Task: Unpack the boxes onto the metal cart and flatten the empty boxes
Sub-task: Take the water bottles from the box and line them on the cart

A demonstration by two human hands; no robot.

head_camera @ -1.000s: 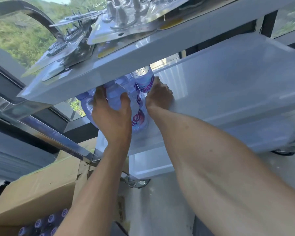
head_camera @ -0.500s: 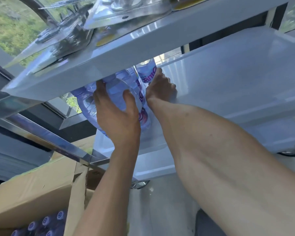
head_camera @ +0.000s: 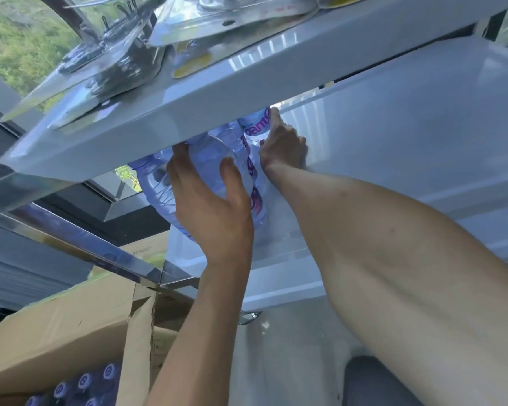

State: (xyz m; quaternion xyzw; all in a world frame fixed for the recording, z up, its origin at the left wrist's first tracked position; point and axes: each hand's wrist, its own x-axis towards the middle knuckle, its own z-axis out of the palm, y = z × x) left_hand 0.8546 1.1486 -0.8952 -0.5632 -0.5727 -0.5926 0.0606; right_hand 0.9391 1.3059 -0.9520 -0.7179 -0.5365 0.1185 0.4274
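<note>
My left hand (head_camera: 208,200) curls round a water bottle (head_camera: 170,189) on the cart's middle shelf (head_camera: 393,148); my right hand (head_camera: 285,145), fingers spread, steadies another bottle (head_camera: 257,127) just beyond. I judge a careless shove could topple the packed bottles.

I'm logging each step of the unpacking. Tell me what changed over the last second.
Little changed. The left hand keeps its grip on the water bottles under the top shelf and has tipped them slightly more upright on the cart's lower shelf. The right hand stays beside the labelled bottle, fingers on it. The cardboard box of bottles is unmoved.
</note>
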